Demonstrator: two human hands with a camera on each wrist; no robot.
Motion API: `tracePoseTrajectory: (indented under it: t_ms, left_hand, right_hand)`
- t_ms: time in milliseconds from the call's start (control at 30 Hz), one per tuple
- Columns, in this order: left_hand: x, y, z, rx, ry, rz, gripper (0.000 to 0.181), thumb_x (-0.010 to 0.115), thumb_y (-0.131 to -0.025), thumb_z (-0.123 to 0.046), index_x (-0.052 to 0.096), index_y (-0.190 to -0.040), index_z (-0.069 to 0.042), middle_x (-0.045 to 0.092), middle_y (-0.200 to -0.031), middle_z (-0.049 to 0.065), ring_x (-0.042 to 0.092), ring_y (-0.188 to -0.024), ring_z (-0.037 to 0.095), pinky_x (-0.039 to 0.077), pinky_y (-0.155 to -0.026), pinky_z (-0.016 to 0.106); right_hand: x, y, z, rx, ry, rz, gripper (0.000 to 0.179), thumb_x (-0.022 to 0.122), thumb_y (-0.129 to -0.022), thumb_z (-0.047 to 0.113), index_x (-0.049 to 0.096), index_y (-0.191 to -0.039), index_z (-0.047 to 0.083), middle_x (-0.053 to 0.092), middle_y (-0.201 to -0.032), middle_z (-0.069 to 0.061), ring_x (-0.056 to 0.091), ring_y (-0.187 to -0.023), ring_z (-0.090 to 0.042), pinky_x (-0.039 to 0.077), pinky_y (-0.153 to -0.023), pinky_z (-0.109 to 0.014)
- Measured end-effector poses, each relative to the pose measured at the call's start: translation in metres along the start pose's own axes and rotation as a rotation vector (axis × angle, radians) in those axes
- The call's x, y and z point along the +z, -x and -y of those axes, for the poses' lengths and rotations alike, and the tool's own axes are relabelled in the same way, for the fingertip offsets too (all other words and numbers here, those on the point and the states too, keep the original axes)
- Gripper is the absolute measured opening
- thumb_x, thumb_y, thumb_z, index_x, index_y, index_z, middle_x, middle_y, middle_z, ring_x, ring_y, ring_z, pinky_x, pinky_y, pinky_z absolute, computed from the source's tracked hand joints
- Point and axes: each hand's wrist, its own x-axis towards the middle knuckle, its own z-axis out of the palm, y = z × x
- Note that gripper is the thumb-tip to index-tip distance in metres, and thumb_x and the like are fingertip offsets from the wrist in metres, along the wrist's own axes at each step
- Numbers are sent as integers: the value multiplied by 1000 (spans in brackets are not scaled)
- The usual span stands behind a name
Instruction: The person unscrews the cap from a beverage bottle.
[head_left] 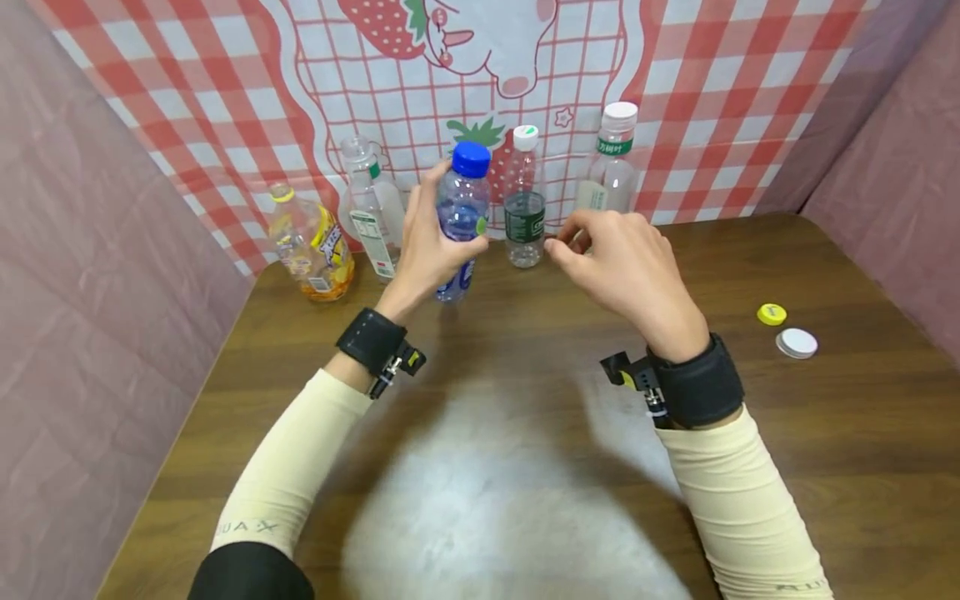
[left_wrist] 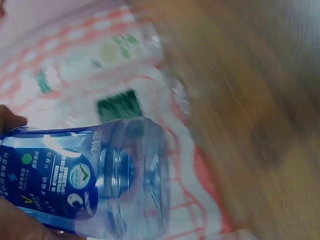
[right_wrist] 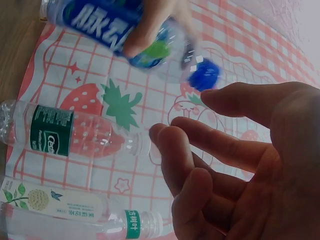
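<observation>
Clasping blue-capped Maidong bottle [head_left: 462, 208] in left hand [head_left: 431, 254], with right hand [head_left: 630, 267] empty, loosely bent; might topple green-labelled water bottle [head_left: 524, 218] by swinging either too near.

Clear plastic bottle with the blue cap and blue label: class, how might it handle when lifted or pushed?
The blue-capped bottle is probably light: no liquid shows in its see-through base. Its wall, bright with glints, may feel slippery to the left hand gripping it. Being tall and rounded, it could tip if pushed.
</observation>
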Motion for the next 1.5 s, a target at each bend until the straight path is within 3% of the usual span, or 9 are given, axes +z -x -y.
tracePoseTrajectory:
  t_ms: [200, 433, 633, 867, 1000, 1133, 1333, 1500]
  left_hand:
    - [-11, 41, -27, 166, -88, 51, 104, 88, -57, -32, 33, -144, -42, 50, -116, 7, 48, -104, 20, 42, -87, 38]
    - [-17, 73, -38, 286, -204, 67, 107, 90, -55, -31, 34, -146, -41, 48, -116, 7, 43, -100, 23, 42, -78, 37]
    - [-18, 81, -47, 372, -317, 69, 105, 88, -58, -36, 33, -147, -42, 48, -118, 9, 43, -96, 26, 40, -74, 36]
    - [-17, 85, -52, 453, -455, 47, 98, 84, -65, -40, 31, -147, -43, 48, -122, 12, 43, -96, 28, 37, -69, 37]
    - [-17, 87, -55, 506, -527, 18, 91, 79, -70, -44, 31, -148, -41, 48, -122, 13, 43, -95, 29, 36, -67, 37]
    - [-18, 87, -56, 524, -508, 18, 91, 78, -71, -45, 31, -149, -40, 49, -122, 12, 43, -95, 29, 37, -67, 37]
    - [-19, 84, -54, 503, -347, 72, 97, 83, -64, -38, 34, -148, -35, 52, -117, 8, 45, -97, 27, 40, -78, 36]
    - [-21, 85, -51, 470, -239, 127, 102, 85, -61, -35, 34, -149, -34, 54, -117, 4, 46, -99, 24, 39, -82, 33]
  right_hand:
    - [1, 4, 0, -27, -6, -44, 29, 56, -92, 44, 68, -98, 18, 69, -86, -4, 56, -67, -21, 38, -50, -32]
    - [1, 14, -4, -106, -92, -126, 34, 48, -97, 42, 66, -90, 15, 66, -74, -1, 57, -58, -14, 40, -49, -32]
    - [5, 19, 1, -143, -181, -226, 43, 40, -100, 45, 65, -81, 15, 63, -66, 3, 56, -50, -9, 40, -46, -31]
    - [15, 24, 12, -61, 14, -201, 58, 40, -92, 65, 50, -60, 17, 41, -52, -1, 44, -50, -20, 28, -46, -35]
    - [20, 24, 16, 13, 38, -214, 68, 36, -91, 69, 45, -52, 14, 37, -50, -3, 42, -48, -23, 26, -45, -36]
    - [23, 23, 18, 29, 23, -270, 70, 35, -92, 66, 45, -47, 13, 38, -47, -4, 41, -45, -23, 25, -43, -36]
    - [27, 21, 18, -100, 20, -416, 65, 46, -93, 54, 38, -43, 13, 30, -43, -1, 31, -40, -20, 17, -42, -34]
    - [31, 20, 17, -184, 6, -468, 61, 52, -91, 47, 37, -42, 13, 29, -42, 0, 27, -39, -17, 16, -42, -33]
